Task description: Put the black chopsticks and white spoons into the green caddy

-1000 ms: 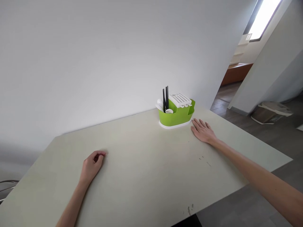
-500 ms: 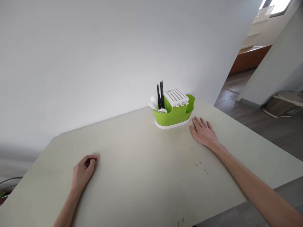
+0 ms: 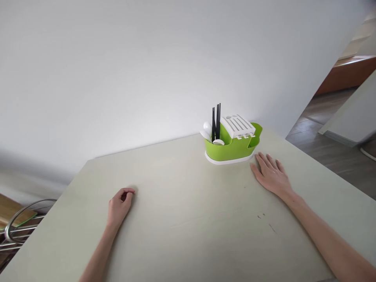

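Observation:
My left hand (image 3: pixel 121 206) rests on the left part of the table (image 3: pixel 182 203), its fingers curled and the thumb drawn in towards the index finger. Nothing shows in its grip. Flat on the tabletop lies my right hand (image 3: pixel 272 175), fingers spread, just in front and to the right of a green utensil holder (image 3: pixel 232 152). That holder has a white slotted top (image 3: pixel 237 126) with small hooks and a white base. Black chopsticks (image 3: pixel 217 121) and white spoons (image 3: pixel 207 128) stand in its left compartment.
A white wall (image 3: pixel 147 78) runs along the table's back edge. At the lower left, a metal rack (image 3: pixel 17 231) with a wooden board (image 3: pixel 11 209) stands beside the table. Dark marks (image 3: pixel 264 219) spot the tabletop. Beyond the right edge lies grey floor (image 3: pixel 317 133).
The view has turned left, so table, holder and hands appear further right, and more of the metal rack shows. Both hands keep their places on the table.

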A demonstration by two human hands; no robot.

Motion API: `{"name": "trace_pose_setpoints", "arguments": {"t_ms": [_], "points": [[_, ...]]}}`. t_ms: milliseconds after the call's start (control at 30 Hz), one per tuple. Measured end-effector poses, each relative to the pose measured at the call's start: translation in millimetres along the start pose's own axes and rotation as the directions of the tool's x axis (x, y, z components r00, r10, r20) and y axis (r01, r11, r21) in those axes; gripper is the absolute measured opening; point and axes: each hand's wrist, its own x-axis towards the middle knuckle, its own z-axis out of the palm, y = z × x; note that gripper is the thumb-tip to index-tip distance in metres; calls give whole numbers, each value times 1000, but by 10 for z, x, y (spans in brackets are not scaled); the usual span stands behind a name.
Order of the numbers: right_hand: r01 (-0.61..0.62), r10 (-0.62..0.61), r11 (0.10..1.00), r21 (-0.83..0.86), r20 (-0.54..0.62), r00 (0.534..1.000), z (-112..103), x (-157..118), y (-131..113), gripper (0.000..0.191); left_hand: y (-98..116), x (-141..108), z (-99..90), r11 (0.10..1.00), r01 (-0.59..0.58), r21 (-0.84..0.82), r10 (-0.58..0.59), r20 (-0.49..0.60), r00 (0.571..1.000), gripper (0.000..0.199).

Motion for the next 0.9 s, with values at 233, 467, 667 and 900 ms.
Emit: {"name": "trace_pose_setpoints", "arguments": {"t_ms": [233,467,667,900], "points": [[-11,11,1000,8,4,1000,11,-16,19,75,-6,-35,24,998,-43,-39,43,11,999,28],[-17,17,1000,-15,2,1000,42,9,23,74,-37,-95,10,993,-96,-63,98,41,994,27],[-25,25,1000,7,-27,999,40,-17,-62,67,-75,-368,4,979,-178,-102,187,86,978,28],[60,-37,995,84,-252,967,-100,-49,-134,81,-63,-686,-14,960,-237,-150,257,128,958,26]]}}
